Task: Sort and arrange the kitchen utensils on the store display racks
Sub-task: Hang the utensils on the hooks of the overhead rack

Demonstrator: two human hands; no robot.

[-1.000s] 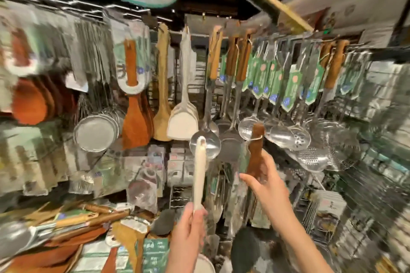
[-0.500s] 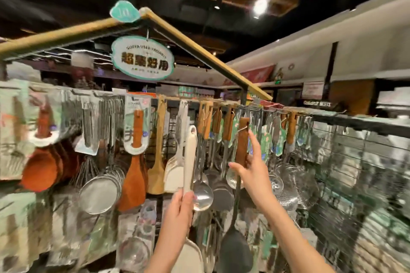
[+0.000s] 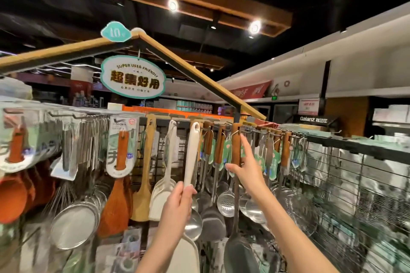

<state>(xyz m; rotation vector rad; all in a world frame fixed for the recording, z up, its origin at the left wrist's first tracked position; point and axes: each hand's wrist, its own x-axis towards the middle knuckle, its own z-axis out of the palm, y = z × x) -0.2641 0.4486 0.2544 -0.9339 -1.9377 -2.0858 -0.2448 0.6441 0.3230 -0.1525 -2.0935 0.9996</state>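
Left hand (image 3: 180,195) pinches the lower handle of a white spatula (image 3: 192,155), held upright with its hanging hole level with the rack's top rail (image 3: 261,132). Right hand (image 3: 244,165), just right of it, grips the wooden handle of a dark-bladed turner (image 3: 235,146); handle top at a hook on the rail, blade low.

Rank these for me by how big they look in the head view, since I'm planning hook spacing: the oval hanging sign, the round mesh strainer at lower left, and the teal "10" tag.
1. Oval hanging sign: clearly largest.
2. Round mesh strainer: smaller, though blurred and nearer the camera, so only apparent.
3. Teal "10" tag: smallest.
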